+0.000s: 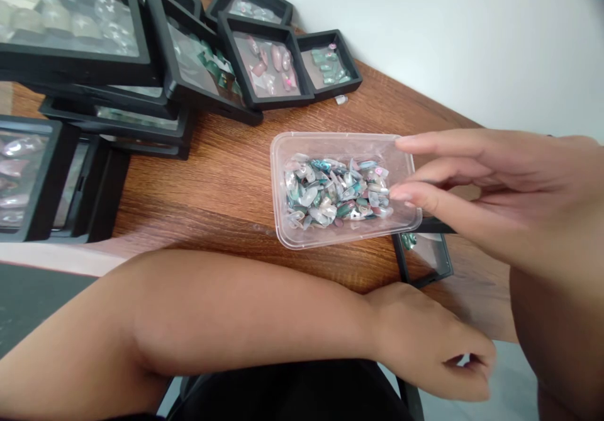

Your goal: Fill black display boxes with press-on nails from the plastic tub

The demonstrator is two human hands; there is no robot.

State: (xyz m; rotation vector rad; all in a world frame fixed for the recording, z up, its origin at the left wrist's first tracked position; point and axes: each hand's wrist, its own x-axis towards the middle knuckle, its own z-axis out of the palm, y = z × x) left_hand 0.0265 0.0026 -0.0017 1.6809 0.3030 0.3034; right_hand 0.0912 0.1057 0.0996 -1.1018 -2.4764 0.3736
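Note:
A clear plastic tub [283,182] sits on the wooden table [226,175], filled with several small press-on nails [335,191] in teal, silver and pink. My right hand [500,188] comes in from the right, its fingers stretched apart over the tub's right rim, and I see nothing held in it. My left forearm lies across the table's near edge. My left hand [429,339] hangs past that edge with its fingers curled in, and nothing shows in them. A small open black frame box [443,263] lies under my right hand with a green piece [408,240] in it.
Black display frame boxes with clear windows are stacked at the left [70,68] and lined up at the back [264,68], each showing nails. A loose nail [340,99] lies by the back boxes. A white wall [448,31] borders the table's far side.

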